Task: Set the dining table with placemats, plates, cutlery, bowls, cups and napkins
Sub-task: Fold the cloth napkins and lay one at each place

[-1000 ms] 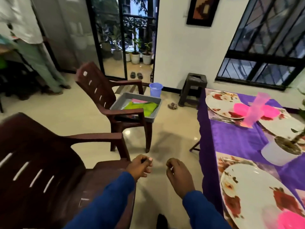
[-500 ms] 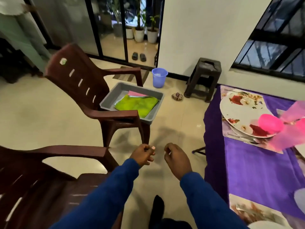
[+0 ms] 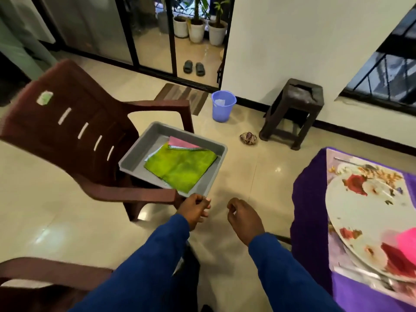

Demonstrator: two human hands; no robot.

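Observation:
A grey tray (image 3: 135, 154) rests on the seat of a brown plastic chair (image 3: 74, 131). Folded napkins lie in it: a green one (image 3: 180, 165) on top, a pink one (image 3: 182, 144) beneath. My left hand (image 3: 194, 209) hangs just below the tray's near corner, fingers loosely curled, holding nothing. My right hand (image 3: 244, 219) is beside it over the floor, also loosely curled and empty. At the right, the table with a purple cloth (image 3: 308, 210) carries a floral plate (image 3: 369, 212) on a placemat, a pink bowl (image 3: 407, 242) and cutlery (image 3: 353, 162).
A second brown chair (image 3: 51, 273) is at the lower left. On the floor stand a blue bucket (image 3: 222, 108) and a dark stool (image 3: 297, 109) by the wall. Potted plants and sandals lie beyond the glass door.
I have stepped closer to the chair with the tray, and the view has tilted down. Both hands stay empty and have come near the tray's front corner.

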